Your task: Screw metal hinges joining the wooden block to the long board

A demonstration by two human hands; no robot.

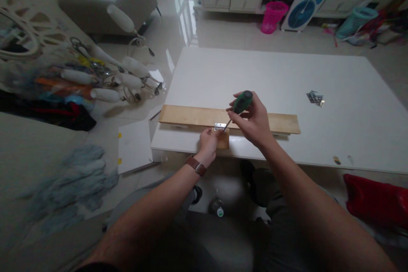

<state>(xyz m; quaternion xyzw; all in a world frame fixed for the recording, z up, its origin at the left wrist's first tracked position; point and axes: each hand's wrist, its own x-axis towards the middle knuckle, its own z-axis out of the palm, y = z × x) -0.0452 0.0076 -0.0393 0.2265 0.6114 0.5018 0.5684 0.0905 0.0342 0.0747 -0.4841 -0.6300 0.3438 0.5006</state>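
My right hand [253, 121] is closed round a green-handled screwdriver [241, 102], whose tip points down at a small metal hinge [219, 126]. The hinge joins a long wooden plank [191, 116] to a small wooden block [223, 140] at the white table's [274, 72] front edge. My left hand [208, 140], with a brown watch on its wrist, is closed on the small block just beside the hinge, fingers curled round its left side.
Spare metal hinges [315, 97] lie on the table to the right. A red bag [376, 199] sits on the floor at right, a white chandelier-like lamp [111, 76] on the floor at left, and a bottle [217, 207] stands under the table.
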